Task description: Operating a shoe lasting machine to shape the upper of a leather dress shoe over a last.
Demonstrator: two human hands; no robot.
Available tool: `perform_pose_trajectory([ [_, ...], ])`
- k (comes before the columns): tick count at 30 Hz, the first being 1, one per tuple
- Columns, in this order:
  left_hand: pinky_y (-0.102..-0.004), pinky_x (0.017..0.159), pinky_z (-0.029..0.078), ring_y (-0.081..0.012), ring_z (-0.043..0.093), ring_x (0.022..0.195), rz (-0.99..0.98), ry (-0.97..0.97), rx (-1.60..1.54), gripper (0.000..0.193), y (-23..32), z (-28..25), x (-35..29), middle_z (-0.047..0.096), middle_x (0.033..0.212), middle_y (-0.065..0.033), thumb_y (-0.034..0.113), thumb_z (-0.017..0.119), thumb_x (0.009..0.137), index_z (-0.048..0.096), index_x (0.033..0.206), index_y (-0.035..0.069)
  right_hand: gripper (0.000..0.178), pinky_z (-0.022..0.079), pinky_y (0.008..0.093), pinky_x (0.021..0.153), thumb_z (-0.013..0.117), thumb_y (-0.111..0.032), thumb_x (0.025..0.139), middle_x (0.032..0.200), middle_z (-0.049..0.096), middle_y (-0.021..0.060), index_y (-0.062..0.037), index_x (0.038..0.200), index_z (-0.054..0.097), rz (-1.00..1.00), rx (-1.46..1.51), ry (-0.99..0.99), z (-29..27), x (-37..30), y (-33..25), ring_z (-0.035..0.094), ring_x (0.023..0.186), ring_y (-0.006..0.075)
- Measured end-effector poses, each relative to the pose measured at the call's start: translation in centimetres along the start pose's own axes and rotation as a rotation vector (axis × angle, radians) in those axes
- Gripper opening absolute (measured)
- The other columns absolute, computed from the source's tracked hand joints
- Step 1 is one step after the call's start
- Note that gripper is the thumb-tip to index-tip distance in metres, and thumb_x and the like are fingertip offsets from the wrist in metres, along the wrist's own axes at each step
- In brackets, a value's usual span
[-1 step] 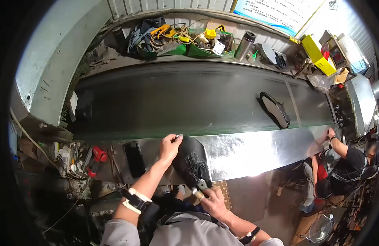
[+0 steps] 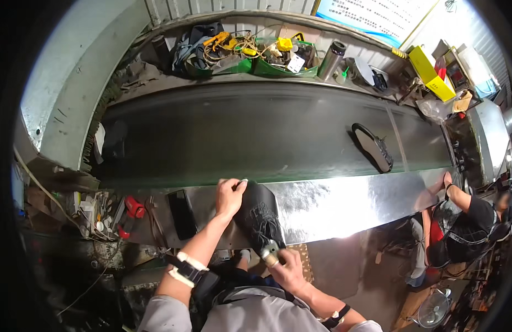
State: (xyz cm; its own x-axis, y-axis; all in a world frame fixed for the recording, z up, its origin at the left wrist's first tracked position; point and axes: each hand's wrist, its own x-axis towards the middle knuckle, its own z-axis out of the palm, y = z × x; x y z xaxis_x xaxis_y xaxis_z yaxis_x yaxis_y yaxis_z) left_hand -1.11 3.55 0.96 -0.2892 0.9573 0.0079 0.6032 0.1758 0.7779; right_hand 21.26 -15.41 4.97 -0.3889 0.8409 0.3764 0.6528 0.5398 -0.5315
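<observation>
A black lace-up shoe (image 2: 262,218) lies on the metal ledge, toe pointing away from me and heel end over the near edge. My left hand (image 2: 230,198) is closed beside its toe, thumb and fingers pinched; what they hold, if anything, is too small to make out. At the heel end my right hand (image 2: 290,271) is closed around a short tan cylindrical piece (image 2: 270,258), whose tip meets the shoe's opening. Another black shoe (image 2: 372,148) with a grey sole lies on its side on the dark belt (image 2: 239,133), farther right.
A phone (image 2: 182,214) and a red tool (image 2: 134,208) lie left of my left arm. The shiny metal ledge (image 2: 333,207) runs right to another person's hand (image 2: 448,180). Behind the belt stand green bins (image 2: 234,67), a steel flask (image 2: 331,61) and a yellow box (image 2: 431,74).
The tan piece in my right hand has shifted slightly toward the right and against the shoe's heel end. My left hand has moved a little farther away from me.
</observation>
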Motion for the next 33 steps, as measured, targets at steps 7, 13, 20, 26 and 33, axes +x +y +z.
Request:
perform_pose_trajectory([
  [7,-0.0426,0.079,0.050,-0.0343,0.067,0.084,-0.158,0.068,-0.044,0.032,-0.2,1.9,-1.8,0.069,0.083,-0.0163,0.031,0.066,0.091,0.071,0.089,0.000,0.117,0.033,0.0445,0.113,0.092,-0.020,0.068,0.151,0.031,0.0286,0.0056,0.154,0.016,0.461,0.475,0.105,3.1,-0.9,2.0,0.032,0.143,0.0400],
  [13,-0.0428,0.098,0.045,-0.0351,0.059,0.113,-0.400,-0.195,0.100,0.072,3.9,0.6,-5.1,0.061,0.122,-0.0214,0.045,0.078,0.075,0.051,0.127,0.003,0.109,0.030,0.0438,0.116,0.087,-0.021,0.076,0.148,0.037,0.0314,0.0055,0.154,0.015,0.388,0.476,-0.177,0.6,-5.2,3.2,0.036,0.141,0.0426],
  [20,-0.0471,0.083,0.052,-0.0413,0.066,0.091,-0.322,-0.042,0.193,0.050,2.6,1.1,-5.4,0.069,0.091,-0.0236,0.037,0.076,0.072,0.062,0.102,0.000,0.103,0.022,0.0500,0.120,0.084,-0.015,0.078,0.151,0.032,0.0303,0.0036,0.154,0.016,0.268,0.458,-0.223,1.7,-5.0,5.0,0.028,0.143,0.0462],
  [26,-0.0392,0.070,0.051,-0.0265,0.065,0.072,-0.419,0.139,-0.089,0.039,2.3,-5.0,-8.9,0.067,0.075,-0.0150,0.032,0.075,0.070,0.065,0.089,0.000,0.109,0.018,0.0433,0.121,0.076,-0.022,0.087,0.160,0.019,0.0265,-0.0028,0.157,-0.006,0.288,0.996,-0.435,-3.6,-1.5,4.0,0.023,0.149,0.0357],
  [33,-0.0384,0.071,0.052,-0.0264,0.068,0.073,-0.352,0.384,-0.200,0.039,4.3,-15.7,-17.5,0.068,0.077,-0.0178,0.034,0.075,0.072,0.065,0.093,0.002,0.063,0.040,0.0425,0.111,0.035,-0.053,0.104,0.142,0.053,0.0128,-0.0073,0.147,0.041,1.120,1.284,-1.306,-2.9,9.2,-4.4,0.051,0.130,0.0280],
])
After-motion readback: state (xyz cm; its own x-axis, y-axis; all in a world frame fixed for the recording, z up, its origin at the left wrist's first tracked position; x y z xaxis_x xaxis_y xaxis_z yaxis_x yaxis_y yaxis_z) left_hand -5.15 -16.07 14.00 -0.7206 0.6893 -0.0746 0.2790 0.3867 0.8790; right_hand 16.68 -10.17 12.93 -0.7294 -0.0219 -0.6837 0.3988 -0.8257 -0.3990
